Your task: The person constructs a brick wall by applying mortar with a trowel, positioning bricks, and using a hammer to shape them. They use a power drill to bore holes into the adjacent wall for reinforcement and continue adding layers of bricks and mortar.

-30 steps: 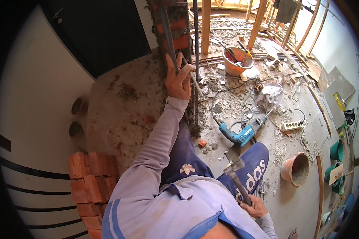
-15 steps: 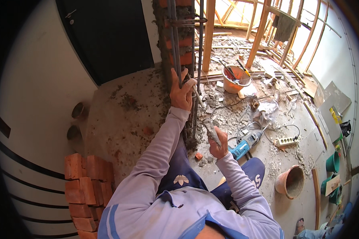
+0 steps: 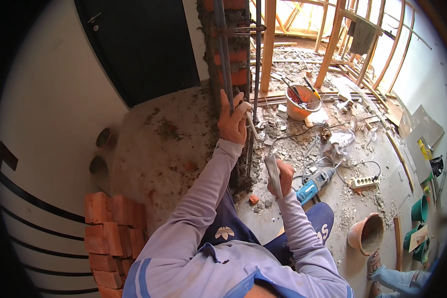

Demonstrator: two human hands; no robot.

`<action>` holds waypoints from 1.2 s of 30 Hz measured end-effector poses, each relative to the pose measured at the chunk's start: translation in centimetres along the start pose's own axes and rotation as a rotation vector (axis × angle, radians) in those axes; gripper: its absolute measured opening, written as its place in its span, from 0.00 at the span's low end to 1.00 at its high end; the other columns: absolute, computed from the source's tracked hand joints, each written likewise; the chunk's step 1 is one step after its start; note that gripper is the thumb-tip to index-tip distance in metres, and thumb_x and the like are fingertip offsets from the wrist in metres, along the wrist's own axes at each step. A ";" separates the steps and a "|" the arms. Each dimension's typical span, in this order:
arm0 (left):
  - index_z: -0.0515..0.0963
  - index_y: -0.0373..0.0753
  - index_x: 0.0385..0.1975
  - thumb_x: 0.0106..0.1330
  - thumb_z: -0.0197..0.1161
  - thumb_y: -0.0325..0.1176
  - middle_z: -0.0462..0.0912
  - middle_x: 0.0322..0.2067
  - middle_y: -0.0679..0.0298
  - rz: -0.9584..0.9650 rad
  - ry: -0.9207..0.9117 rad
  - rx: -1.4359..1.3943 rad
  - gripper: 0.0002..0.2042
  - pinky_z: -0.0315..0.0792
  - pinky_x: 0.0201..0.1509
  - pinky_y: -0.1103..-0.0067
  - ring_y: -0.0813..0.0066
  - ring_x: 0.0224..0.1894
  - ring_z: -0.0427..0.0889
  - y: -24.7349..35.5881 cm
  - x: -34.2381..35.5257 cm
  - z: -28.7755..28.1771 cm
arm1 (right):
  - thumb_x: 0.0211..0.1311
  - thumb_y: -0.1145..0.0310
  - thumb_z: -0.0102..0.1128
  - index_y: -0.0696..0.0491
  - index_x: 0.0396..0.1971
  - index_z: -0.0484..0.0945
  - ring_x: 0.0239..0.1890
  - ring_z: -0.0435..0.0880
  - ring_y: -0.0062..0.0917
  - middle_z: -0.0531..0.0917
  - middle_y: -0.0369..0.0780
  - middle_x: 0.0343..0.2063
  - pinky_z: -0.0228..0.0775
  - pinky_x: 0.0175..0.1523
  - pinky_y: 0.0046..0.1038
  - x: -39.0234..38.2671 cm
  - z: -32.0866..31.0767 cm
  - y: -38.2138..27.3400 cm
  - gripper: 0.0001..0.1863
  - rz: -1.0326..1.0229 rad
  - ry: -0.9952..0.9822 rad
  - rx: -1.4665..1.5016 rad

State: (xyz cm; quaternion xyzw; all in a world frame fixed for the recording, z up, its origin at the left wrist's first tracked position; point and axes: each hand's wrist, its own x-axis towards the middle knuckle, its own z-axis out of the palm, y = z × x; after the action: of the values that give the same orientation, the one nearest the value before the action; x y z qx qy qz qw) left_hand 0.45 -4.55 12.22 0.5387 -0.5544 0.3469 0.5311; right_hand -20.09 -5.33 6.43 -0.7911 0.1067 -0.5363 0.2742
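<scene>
Steel chisel (image 3: 250, 119) – slim, pale, tilted – is pinched by left hand (image 3: 232, 121) at centre frame; grey-headed hammer (image 3: 273, 175) is gripped by right hand (image 3: 282, 176).

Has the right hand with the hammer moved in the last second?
Yes. The right hand with the hammer has risen from beside the thigh, past the blue power drill, toward the rebar column.

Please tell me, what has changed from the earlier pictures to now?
The right hand rose with the hammer from beside the knee, up toward the brick column. The left hand stayed on the chisel against the column. The blue drill and brick stack did not move.
</scene>
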 end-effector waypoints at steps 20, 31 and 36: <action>0.78 0.41 0.47 0.69 0.49 0.22 0.80 0.53 0.57 -0.047 0.017 0.020 0.13 0.72 0.57 0.65 0.45 0.61 0.70 0.8 0.8 0.1 | 0.55 0.67 0.51 0.59 0.26 0.74 0.19 0.75 0.46 0.71 0.48 0.16 0.65 0.25 0.35 1.5 1.1 -0.7 0.10 -0.055 0.015 0.062; 0.77 0.39 0.49 0.64 0.48 0.16 0.78 0.53 0.49 -0.026 0.005 0.042 0.17 0.74 0.50 0.70 0.48 0.57 0.74 0.6 0.9 -0.1 | 0.50 0.60 0.55 0.61 0.30 0.76 0.22 0.76 0.47 0.75 0.49 0.21 0.65 0.27 0.36 1.9 2.1 1.3 0.17 0.195 -0.117 0.031; 0.77 0.39 0.49 0.65 0.50 0.19 0.78 0.53 0.48 -0.128 0.011 -0.055 0.15 0.72 0.52 0.69 0.46 0.57 0.73 1.3 0.8 0.1 | 0.49 0.65 0.54 0.62 0.30 0.76 0.22 0.78 0.47 0.75 0.50 0.21 0.67 0.28 0.37 1.6 2.7 1.4 0.14 0.141 -0.036 0.056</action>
State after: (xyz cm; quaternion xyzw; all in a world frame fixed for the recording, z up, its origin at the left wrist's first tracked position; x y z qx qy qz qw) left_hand -0.70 -4.65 13.24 0.5564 -0.5252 0.3000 0.5697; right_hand -16.81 -6.35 6.17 -0.7831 0.1423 -0.5041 0.3352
